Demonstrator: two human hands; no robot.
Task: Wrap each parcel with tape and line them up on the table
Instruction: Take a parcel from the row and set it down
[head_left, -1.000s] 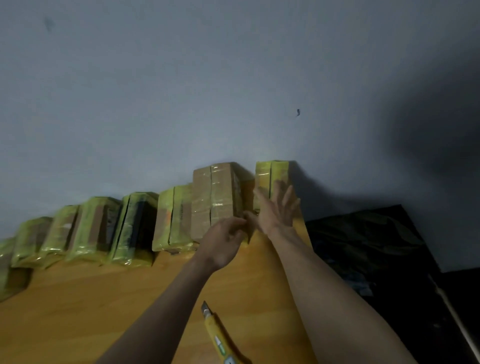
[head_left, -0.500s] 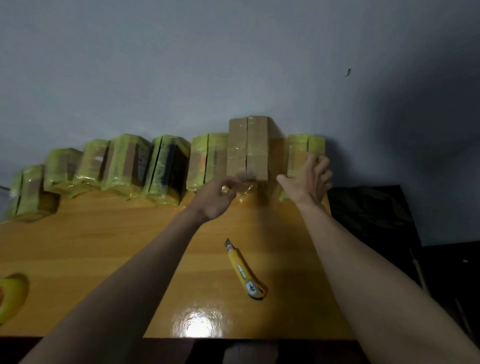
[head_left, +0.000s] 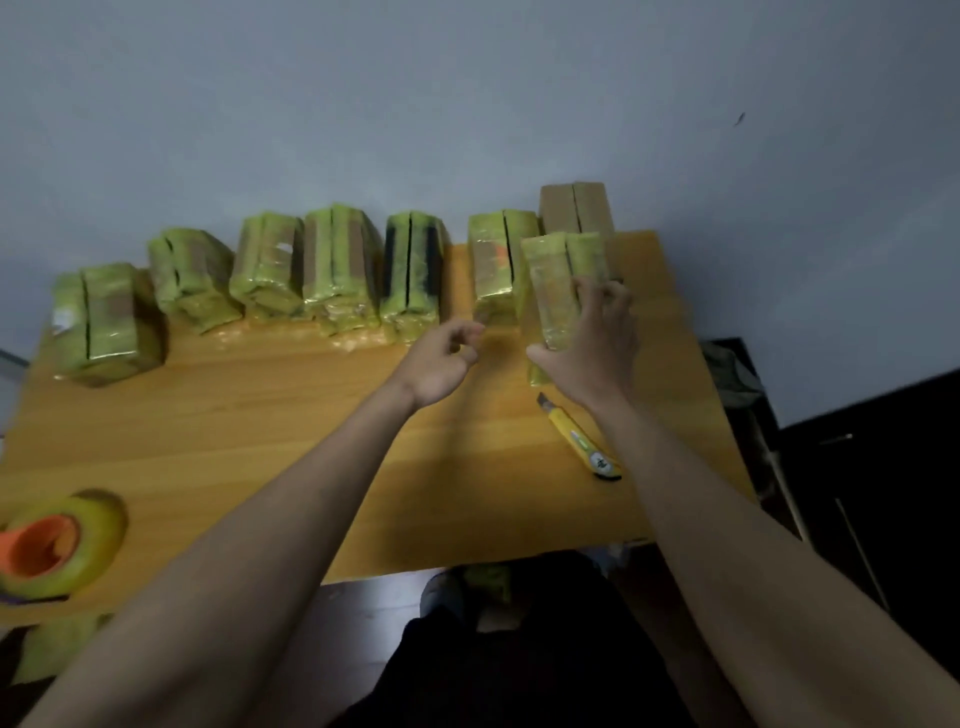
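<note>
Right hand (head_left: 589, 345) has the parcel (head_left: 558, 291), thumb along its near left edge and fingers (head_left: 605, 291) curled round the right side, a firm wrap-around hold. The parcel, shiny with yellow-green tape, stands upright near the right end of the table (head_left: 291, 415); whether its base touches the wood I cannot tell, the hand hides it. Left hand (head_left: 441, 358) hangs just beside, to the left, fingers loosely curled with thumb and forefinger close together, nothing in them.

Behind the held parcel, against the wall (head_left: 467, 104), stands a brown box (head_left: 574, 208), upright, plain cardboard colour with a seam down the middle. Just left of the held one, nearly touching it, is another taped parcel (head_left: 496, 260).

Out along the back edge runs the line: a dark-faced parcel (head_left: 413, 270), then a pair (head_left: 306, 265) pressed tight side by side, then a smaller one (head_left: 189, 278) tilted a little, and last the far-left parcel (head_left: 106, 317), standing apart and closer to us.

Under the right forearm lies a yellow knife (head_left: 582, 439), blade end pointing toward the parcel. At the near left corner sits a tape roll (head_left: 62, 543), yellow-green with an orange core, lying flat. Below the table edge, dark floor (head_left: 883, 467) to the right.
</note>
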